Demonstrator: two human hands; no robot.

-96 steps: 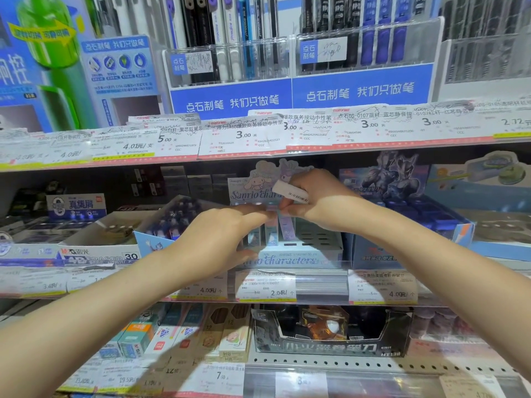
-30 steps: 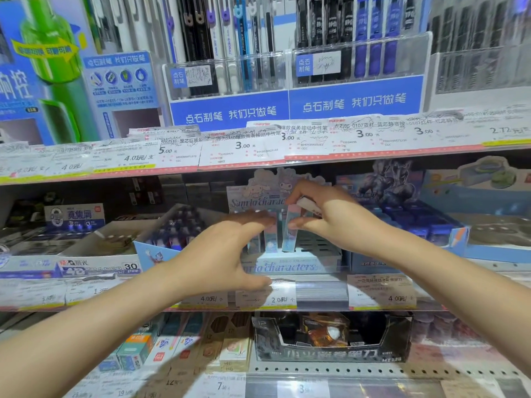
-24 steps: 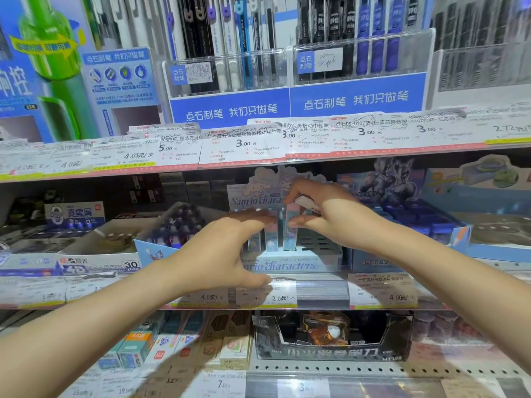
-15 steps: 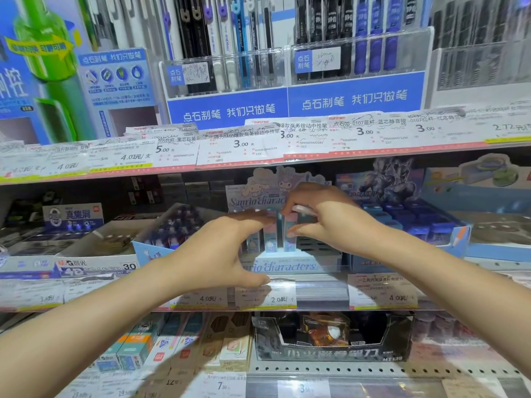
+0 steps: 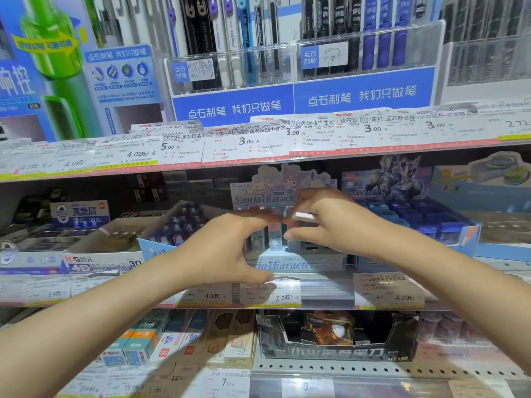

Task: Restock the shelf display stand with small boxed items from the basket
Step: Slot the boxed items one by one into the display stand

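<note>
Boxes of the small Sanrio kind stand upright in the display stand (image 5: 287, 261) on the middle shelf, and that is where my attention goes. From the left: my left hand (image 5: 227, 251) reaches in with fingers straight and spread wide from the thumb, the fingertips at the tops of the standing boxes (image 5: 273, 239), the thumb low against the stand's front lip and the price-tag rail (image 5: 270, 294); it grips nothing, it steadies the row. Just right of it, my right hand (image 5: 324, 222) has its fingers curled around a small pale box (image 5: 304, 216), pinched between thumb and forefingers just above the row. Motion blur keeps me from reading exactly which slot it sits over. I judge these boxes light, thin card, stiff enough along their length but easy to dent at the corners, and a little slick, so I would hold by the long flat faces near one end and slide the free end down into the gap. The upright ones look ready to topple like dominoes if nudged. To the right stands a blue tray (image 5: 425, 222) of dark-blue packs, close beside the stand. I see no basket in view.
</note>
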